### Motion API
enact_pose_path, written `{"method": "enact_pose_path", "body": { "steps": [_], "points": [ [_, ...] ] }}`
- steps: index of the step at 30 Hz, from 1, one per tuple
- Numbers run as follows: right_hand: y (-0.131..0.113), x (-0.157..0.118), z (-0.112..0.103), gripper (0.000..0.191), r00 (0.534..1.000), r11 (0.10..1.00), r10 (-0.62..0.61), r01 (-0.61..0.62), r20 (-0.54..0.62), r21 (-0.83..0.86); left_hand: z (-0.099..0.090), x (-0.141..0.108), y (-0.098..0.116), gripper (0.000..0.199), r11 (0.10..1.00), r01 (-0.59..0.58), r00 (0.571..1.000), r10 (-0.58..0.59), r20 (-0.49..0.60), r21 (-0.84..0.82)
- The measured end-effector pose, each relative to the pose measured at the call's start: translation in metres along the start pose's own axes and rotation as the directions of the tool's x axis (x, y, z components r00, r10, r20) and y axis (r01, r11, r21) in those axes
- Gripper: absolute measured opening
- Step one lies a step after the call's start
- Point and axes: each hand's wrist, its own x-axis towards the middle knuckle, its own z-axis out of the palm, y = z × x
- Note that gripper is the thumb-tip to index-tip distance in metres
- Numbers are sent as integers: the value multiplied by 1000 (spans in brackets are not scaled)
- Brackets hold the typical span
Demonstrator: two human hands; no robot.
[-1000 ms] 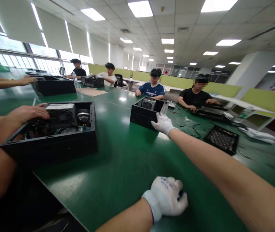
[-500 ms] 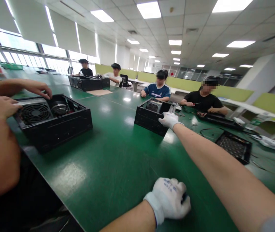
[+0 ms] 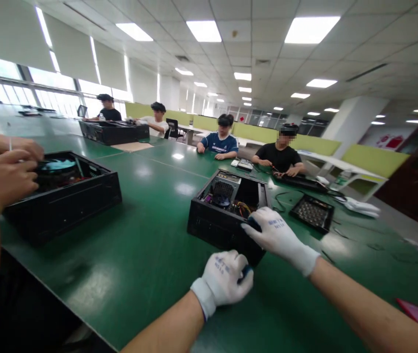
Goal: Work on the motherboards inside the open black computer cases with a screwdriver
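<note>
One open black computer case [image 3: 212, 228] stands on the green table [image 3: 150, 220]. The right hand [image 3: 280, 235] has its thumb and fingers clamped on the near wall, close to the right corner; from this grip, the case extends toward ten o'clock. For the left hand [image 3: 223, 277], the case is at twelve o'clock, very near; this hand is curled, and whether it holds something, I cannot tell.

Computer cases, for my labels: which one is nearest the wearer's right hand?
The open case with yellow wires showing: the gloved right hand is at its edge. The left case and far case stand farther off.
</note>
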Motion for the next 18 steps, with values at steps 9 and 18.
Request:
{"method": "enact_pose_path", "body": {
  "steps": [9, 18],
  "points": [
    [-16, -162, -53, 25, 995, 968, -55, 72, -78, 242, -92, -18, 74, 6, 960, -278, 936, 264, -232, -32],
    [-33, -255, -88, 9, 967, 933, -65, 147, -248, 328, -138, -16, 125, 11, 985, -172, 947, 156, 282, 32]
  ]
}}
